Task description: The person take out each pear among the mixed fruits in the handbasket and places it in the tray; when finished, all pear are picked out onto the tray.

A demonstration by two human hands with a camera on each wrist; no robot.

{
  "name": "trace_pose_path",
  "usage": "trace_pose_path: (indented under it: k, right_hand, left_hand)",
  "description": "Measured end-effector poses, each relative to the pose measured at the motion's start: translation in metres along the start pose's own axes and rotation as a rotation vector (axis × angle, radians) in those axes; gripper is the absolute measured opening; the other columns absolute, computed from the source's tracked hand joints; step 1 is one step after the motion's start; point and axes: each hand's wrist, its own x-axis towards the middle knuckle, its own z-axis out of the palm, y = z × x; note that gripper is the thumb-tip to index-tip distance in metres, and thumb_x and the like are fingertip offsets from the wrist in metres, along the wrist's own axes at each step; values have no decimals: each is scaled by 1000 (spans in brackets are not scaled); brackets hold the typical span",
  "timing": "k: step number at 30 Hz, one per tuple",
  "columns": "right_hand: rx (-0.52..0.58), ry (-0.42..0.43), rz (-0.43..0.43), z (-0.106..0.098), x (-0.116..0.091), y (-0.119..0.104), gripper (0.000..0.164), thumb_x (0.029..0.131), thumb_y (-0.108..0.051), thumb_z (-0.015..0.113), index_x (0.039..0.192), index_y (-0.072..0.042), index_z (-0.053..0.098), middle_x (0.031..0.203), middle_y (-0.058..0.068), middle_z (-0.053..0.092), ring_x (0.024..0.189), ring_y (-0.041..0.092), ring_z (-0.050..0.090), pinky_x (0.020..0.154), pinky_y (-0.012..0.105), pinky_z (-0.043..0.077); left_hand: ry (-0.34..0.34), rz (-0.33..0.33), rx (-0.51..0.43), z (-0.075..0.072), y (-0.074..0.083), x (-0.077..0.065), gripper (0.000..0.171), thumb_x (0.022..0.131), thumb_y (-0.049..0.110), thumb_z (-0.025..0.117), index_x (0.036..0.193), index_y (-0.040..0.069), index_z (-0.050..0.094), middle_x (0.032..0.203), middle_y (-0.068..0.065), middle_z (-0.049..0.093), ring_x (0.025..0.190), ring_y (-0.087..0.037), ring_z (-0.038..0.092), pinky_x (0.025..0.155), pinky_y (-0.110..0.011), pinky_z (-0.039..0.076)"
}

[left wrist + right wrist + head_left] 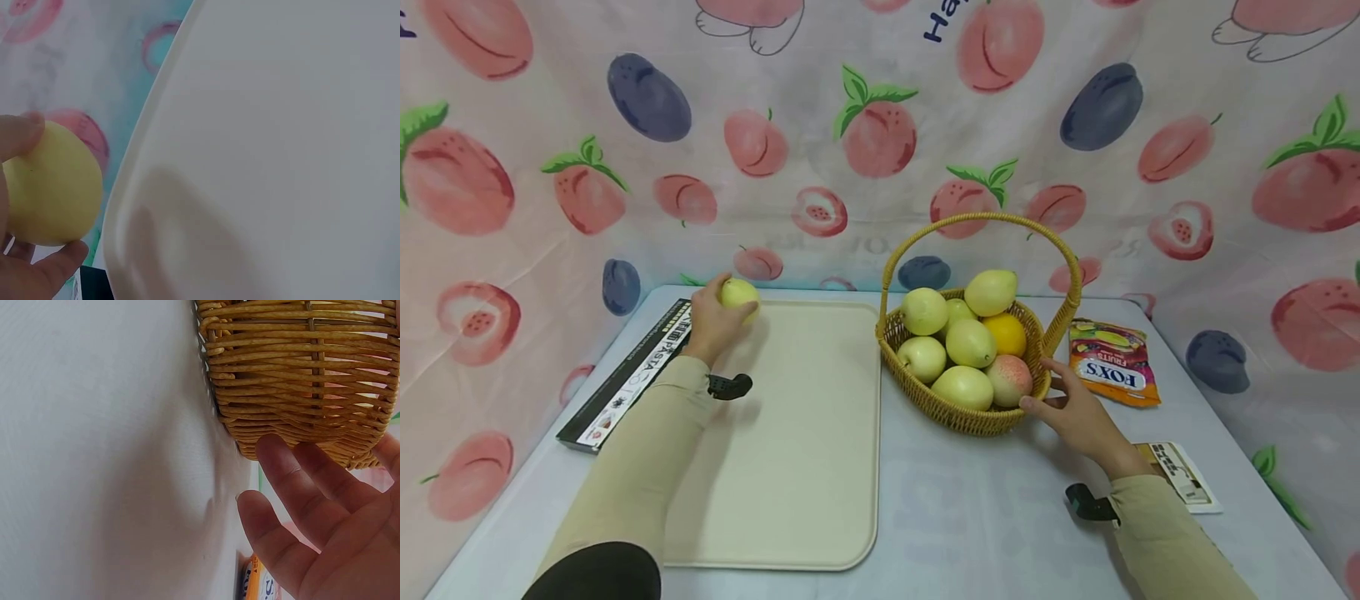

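Observation:
In the head view my left hand (717, 321) is over the far left corner of the beige tray (790, 450), pinching a round yellow-green fruit (741, 293) between thumb and fingers. The left wrist view shows this smooth fruit (56, 187) beside the tray's raised rim. My right hand (1075, 412) is at the right side of a wicker basket (977, 421) with a tall handle. Its thumb is at the rim by a pinkish peach (1009, 379). In the right wrist view, extended fingers (300, 487) lie against the woven side. Several yellow-green fruits (970, 343) and an orange (1004, 333) fill the basket.
A long black pasta box (625, 379) lies along the tray's left side. Right of the basket are an orange-and-red FOX'S candy bag (1112, 362) and a flat printed packet (1183, 479), partly behind my right wrist. A fruit-patterned cloth (880, 225) hangs behind the table.

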Motion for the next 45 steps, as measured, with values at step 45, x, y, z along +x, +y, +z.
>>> trace_pose_path:
  k: [45]
  right_hand:
    - [10,-10,7,-2,-1,-2,93,95,-51,65,160,-8,14,151,35,31,118,43,52,90,54,50]
  left_hand:
    - [2,-212,-3,-7,-21,-3,81,91,21,72,155,0,28,149,-29,34,136,-40,36,112,-50,32]
